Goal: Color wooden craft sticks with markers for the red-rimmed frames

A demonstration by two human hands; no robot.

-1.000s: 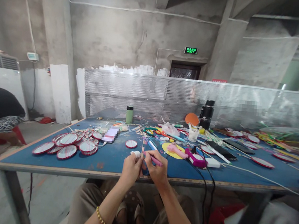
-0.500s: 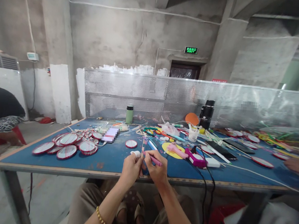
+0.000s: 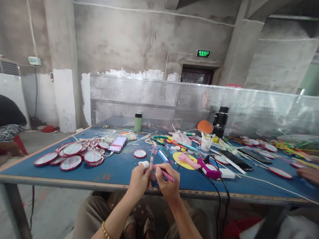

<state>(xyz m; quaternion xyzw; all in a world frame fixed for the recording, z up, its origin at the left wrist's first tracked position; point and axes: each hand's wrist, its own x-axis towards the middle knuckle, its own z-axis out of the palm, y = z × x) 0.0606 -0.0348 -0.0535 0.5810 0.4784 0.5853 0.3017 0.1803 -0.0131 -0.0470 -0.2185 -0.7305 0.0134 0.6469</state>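
My right hand (image 3: 169,183) is closed round a pinkish-purple marker (image 3: 168,176), its tip pointing left. Beside it, my left hand (image 3: 139,180) pinches a thin wooden stick (image 3: 152,159) with pinkish bands, held upright at the table's front edge. The marker's tip is at or very near the stick; contact is too small to tell. A small white object (image 3: 143,164) shows at the left fingers; whether it is held is unclear. Just beyond lie a round red-rimmed mirror-like disc (image 3: 139,154) and blue-and-white markers (image 3: 163,156).
Red-rimmed discs (image 3: 71,162) are piled at left by a phone (image 3: 117,144). To the right lie a yellow disc (image 3: 178,159), a purple device (image 3: 208,170) and cables. A green bottle (image 3: 138,123) and black flask (image 3: 220,122) stand behind. Another person's hand (image 3: 314,178) is at far right.
The marker and my right fingers have shifted very slightly. My left hand keeps hold of the stick. At far right, the other person's hand has moved a little left.
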